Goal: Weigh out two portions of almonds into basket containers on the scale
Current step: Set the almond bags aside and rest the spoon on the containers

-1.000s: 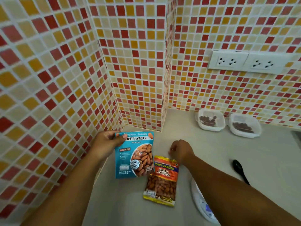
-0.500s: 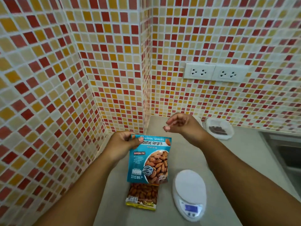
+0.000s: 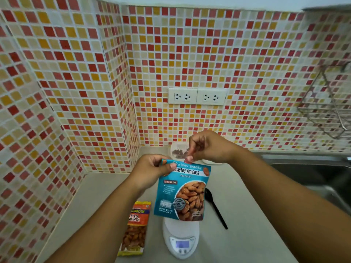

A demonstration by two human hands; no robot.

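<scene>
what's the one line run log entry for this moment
left hand: holds blue almond bag | right hand: pinches bag top | scale: bare | orange bag: on counter

The scale (image 3: 180,238) is half covered by the blue pouch (image 3: 182,190) at 12 o'clock — its readout is too small to read. One container (image 3: 179,149) is partly hidden behind the right hand (image 3: 207,147); the orange pouch (image 3: 135,227) is overlapped by the left forearm — its print is cut short.

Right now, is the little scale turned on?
On, it looks like. The scale has its small screen glowing pale blue, but the numbers are too blurry to read. Nothing rests on its platform; the blue almond bag hangs above it.
</scene>
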